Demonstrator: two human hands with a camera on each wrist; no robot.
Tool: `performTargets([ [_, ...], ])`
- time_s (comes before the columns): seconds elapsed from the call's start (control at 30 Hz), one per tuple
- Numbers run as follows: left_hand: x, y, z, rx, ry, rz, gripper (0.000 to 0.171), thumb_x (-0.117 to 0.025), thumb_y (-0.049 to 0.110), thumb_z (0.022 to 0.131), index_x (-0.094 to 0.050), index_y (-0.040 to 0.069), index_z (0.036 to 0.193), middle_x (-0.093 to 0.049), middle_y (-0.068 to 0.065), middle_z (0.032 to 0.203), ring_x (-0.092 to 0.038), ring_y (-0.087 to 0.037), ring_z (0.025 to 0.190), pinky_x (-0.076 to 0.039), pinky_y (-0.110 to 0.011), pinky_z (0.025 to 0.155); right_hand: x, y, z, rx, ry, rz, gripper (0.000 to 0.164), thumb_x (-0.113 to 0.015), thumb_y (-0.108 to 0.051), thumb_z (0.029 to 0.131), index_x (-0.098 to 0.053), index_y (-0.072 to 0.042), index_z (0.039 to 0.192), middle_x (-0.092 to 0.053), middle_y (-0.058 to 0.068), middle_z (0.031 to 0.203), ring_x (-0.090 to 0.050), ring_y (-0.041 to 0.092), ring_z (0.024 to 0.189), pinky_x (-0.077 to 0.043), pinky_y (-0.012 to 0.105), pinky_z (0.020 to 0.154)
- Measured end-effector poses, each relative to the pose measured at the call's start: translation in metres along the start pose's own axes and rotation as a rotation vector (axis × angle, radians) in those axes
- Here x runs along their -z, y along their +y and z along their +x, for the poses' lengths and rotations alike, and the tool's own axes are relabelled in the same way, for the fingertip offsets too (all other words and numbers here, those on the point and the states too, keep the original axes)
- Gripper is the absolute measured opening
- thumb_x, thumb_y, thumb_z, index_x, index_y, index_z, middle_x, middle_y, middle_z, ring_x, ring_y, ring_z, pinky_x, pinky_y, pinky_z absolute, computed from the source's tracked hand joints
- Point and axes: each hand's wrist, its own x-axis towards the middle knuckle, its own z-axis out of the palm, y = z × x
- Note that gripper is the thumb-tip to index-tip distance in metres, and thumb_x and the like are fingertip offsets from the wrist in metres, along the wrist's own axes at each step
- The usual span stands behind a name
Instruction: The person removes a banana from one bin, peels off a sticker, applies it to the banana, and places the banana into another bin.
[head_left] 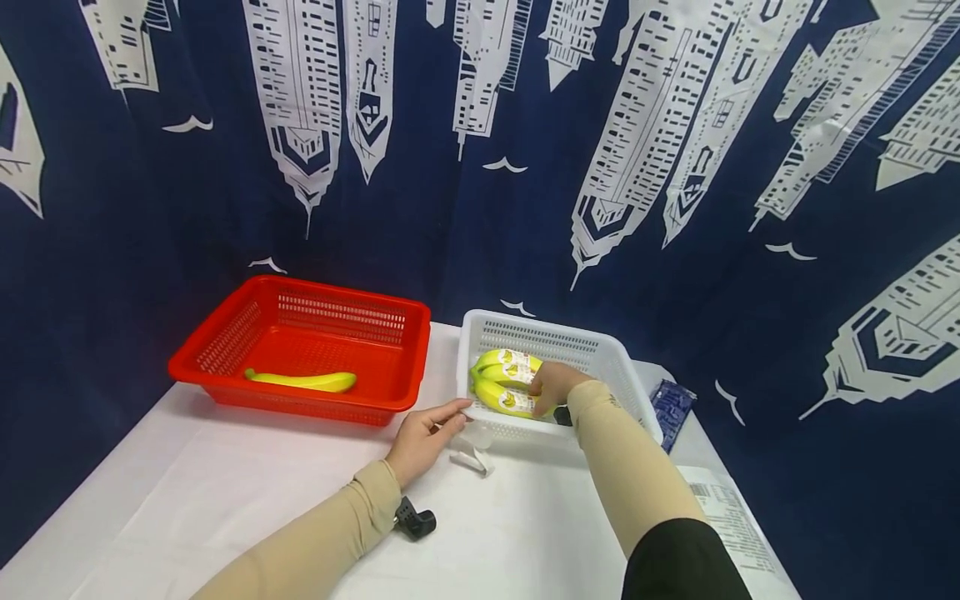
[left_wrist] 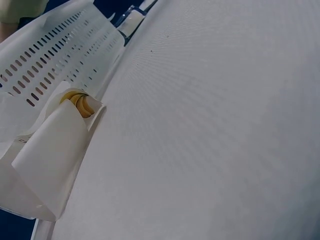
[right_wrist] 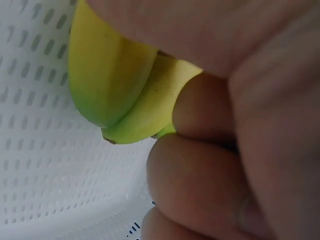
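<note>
A bunch of yellow bananas [head_left: 495,392] with white printed wrapping lies inside the white basket [head_left: 617,367]. My right hand [head_left: 557,385] reaches over the front rim and grips the bunch at its right end. Up close in the right wrist view, curled fingers [right_wrist: 195,185] hold the bananas [right_wrist: 107,75], whose greenish tips point down. My left hand [head_left: 422,440] has its fingertips at the basket's front left corner, fingers extended. Just below that corner lies a white wrapper [head_left: 472,460]; the left wrist view shows a banana picture on this wrapper [left_wrist: 55,155].
To the left stands a red basket [head_left: 300,287] with a single banana [head_left: 303,382] in it. A blue packet [head_left: 671,410] lies right of the white basket, and a printed sheet [head_left: 723,517] nearer the right edge. Behind hangs a navy patterned cloth [head_left: 420,208].
</note>
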Motion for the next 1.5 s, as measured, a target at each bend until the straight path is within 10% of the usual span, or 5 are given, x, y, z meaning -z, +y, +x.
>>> performTargets([
  [0.5, -0.002, -0.003, -0.001, -0.002, -0.023, -0.024, 0.036, -0.066, 0.017, 0.102, -0.068, 0.019, 0.137, -0.078, -0.001, 0.11, -0.07, -0.01, 0.096, -0.053, -0.022, 0.078, 0.011, -0.001, -0.011, 0.005, 0.062, 0.005, 0.032, -0.093, -0.022, 0.068, -0.079, -0.011, 0.094, -0.073, 0.003, 0.11, -0.063, 0.021, 0.097, -0.053, 0.039, 0.091],
  [0.63, -0.002, -0.003, -0.002, -0.002, -0.016, -0.015, 0.036, -0.067, 0.017, 0.101, -0.068, 0.02, 0.137, -0.078, 0.0, 0.109, -0.069, -0.01, 0.095, -0.052, -0.022, 0.078, 0.026, -0.006, -0.019, 0.059, 0.118, 0.053, 0.019, -0.089, -0.023, 0.077, -0.073, -0.012, 0.079, -0.069, -0.001, 0.085, -0.058, 0.016, 0.079, -0.051, 0.033, 0.072],
  [0.87, 0.0, 0.0, -0.002, -0.042, 0.012, 0.049, 0.037, -0.069, 0.015, 0.099, -0.069, 0.016, 0.136, -0.078, 0.0, 0.108, -0.065, -0.007, 0.094, -0.05, -0.021, 0.077, 0.035, -0.037, -0.041, 0.195, 0.265, 0.335, 0.048, -0.073, -0.035, 0.094, -0.046, -0.019, 0.058, -0.038, -0.009, 0.054, -0.034, 0.01, 0.051, -0.028, 0.026, 0.05],
  [1.2, 0.004, -0.004, -0.007, -0.092, 0.016, 0.1, 0.043, -0.069, 0.017, 0.1, -0.064, 0.021, 0.142, -0.078, 0.001, 0.111, -0.065, -0.009, 0.089, -0.052, -0.023, 0.073, -0.046, -0.124, -0.094, 0.525, 0.316, 0.932, 0.048, -0.063, -0.017, 0.1, -0.043, -0.005, 0.058, -0.034, -0.01, 0.051, -0.032, 0.005, 0.048, -0.023, 0.022, 0.045],
  [1.5, 0.003, 0.002, -0.02, -0.08, 0.162, 0.038, 0.029, -0.062, 0.003, 0.1, -0.078, 0.017, 0.12, -0.079, 0.0, 0.1, -0.073, -0.013, 0.084, -0.056, -0.023, 0.072, -0.137, -0.139, -0.084, 0.455, 0.449, 1.116, 0.053, -0.067, -0.015, 0.098, -0.037, -0.002, 0.056, -0.031, -0.007, 0.05, -0.028, 0.003, 0.049, -0.021, 0.021, 0.047],
])
